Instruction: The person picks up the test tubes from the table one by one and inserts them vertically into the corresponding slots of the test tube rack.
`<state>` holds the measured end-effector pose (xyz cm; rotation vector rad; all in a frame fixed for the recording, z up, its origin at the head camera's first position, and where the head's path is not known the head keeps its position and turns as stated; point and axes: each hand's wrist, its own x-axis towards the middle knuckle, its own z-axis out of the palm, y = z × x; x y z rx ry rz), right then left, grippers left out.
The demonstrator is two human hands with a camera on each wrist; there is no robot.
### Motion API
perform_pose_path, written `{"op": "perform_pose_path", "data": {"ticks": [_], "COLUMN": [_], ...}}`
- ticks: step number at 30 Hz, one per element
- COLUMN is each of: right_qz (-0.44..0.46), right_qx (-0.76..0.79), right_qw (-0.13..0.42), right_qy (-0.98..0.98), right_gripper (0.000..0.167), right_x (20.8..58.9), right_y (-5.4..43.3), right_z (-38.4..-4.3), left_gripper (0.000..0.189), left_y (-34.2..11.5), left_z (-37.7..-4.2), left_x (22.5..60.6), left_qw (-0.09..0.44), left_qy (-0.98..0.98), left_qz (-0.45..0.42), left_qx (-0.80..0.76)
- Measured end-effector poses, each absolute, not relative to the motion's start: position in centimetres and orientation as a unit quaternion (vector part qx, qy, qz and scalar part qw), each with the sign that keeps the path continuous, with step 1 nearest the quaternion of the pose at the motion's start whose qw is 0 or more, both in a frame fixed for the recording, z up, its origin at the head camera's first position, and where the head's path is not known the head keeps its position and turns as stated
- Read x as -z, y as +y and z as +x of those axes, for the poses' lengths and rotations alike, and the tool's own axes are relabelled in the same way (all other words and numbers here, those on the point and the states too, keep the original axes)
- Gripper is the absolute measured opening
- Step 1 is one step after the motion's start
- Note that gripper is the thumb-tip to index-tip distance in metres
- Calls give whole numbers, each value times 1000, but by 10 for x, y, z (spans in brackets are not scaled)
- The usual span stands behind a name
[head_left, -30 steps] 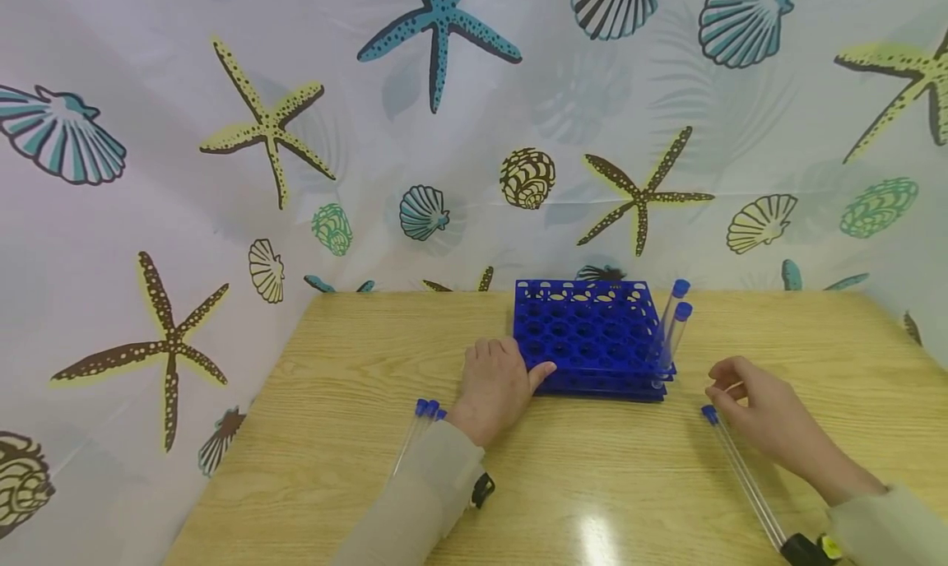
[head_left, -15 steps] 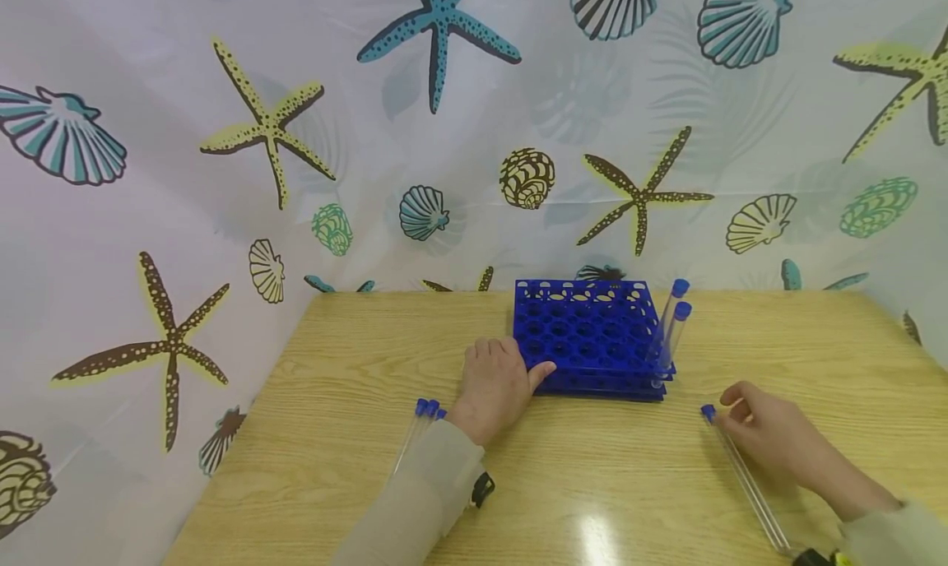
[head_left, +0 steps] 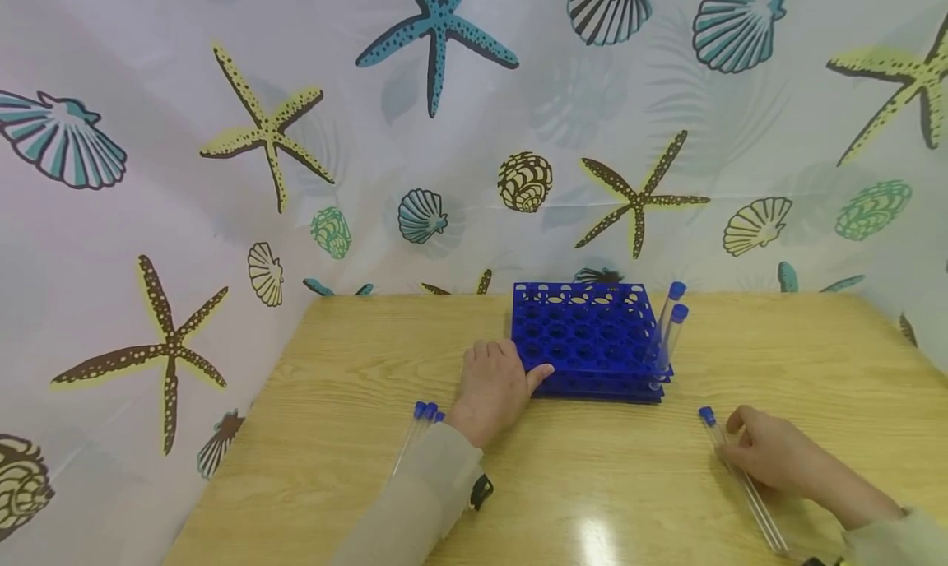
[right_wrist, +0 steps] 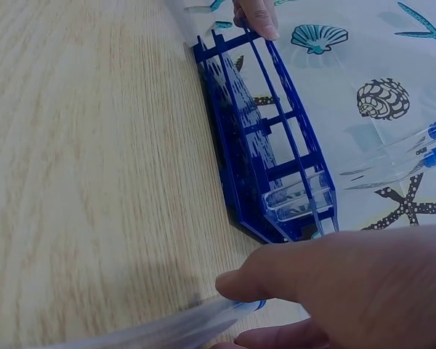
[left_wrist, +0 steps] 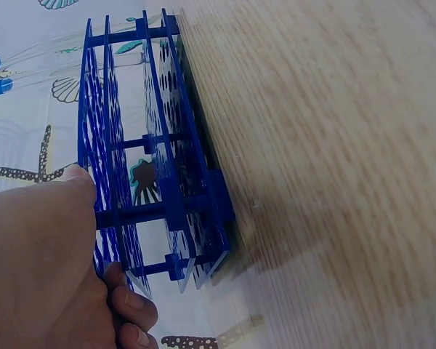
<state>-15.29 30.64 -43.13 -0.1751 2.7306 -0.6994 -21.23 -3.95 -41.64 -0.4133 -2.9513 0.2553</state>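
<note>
A blue test tube rack (head_left: 585,344) stands on the wooden table. Its left end is gripped by my left hand (head_left: 492,385); the left wrist view shows the thumb on the top plate and fingers (left_wrist: 134,309) curled at the end. Two capped clear test tubes (head_left: 672,336) lean in the rack's right end. To the right of the rack, another clear test tube (head_left: 748,492) with a blue cap lies slanted on the table. My right hand (head_left: 778,455) pinches it below the cap, thumb (right_wrist: 240,283) across it in the right wrist view; some fingertips are hidden.
Several more blue-capped test tubes (head_left: 422,422) lie left of my left forearm, partly hidden by the sleeve (head_left: 425,492). A patterned cloth (head_left: 474,220) with starfish and shells hangs behind the table's back edge. Bare wood (head_left: 592,459) stretches between my hands.
My right hand has moved down and toward me, from above the lying tube's cap to its glass just below. The left hand and the rack have stayed put.
</note>
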Motion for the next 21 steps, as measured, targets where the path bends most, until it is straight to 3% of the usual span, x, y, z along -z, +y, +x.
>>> {"op": "perform_pose_path", "data": {"ticks": [21], "right_qz": [-75], "right_qx": [254], "right_qw": [145], "right_qy": [953], "right_gripper": [40], "right_x": [436], "right_y": [308], "right_z": [-157], "left_gripper": [68], "left_y": [-40], "left_z": [-213], "left_x": [418], "left_qw": [74], "left_qy": [-985], "left_qz": [-134], "left_qx": [-79]}}
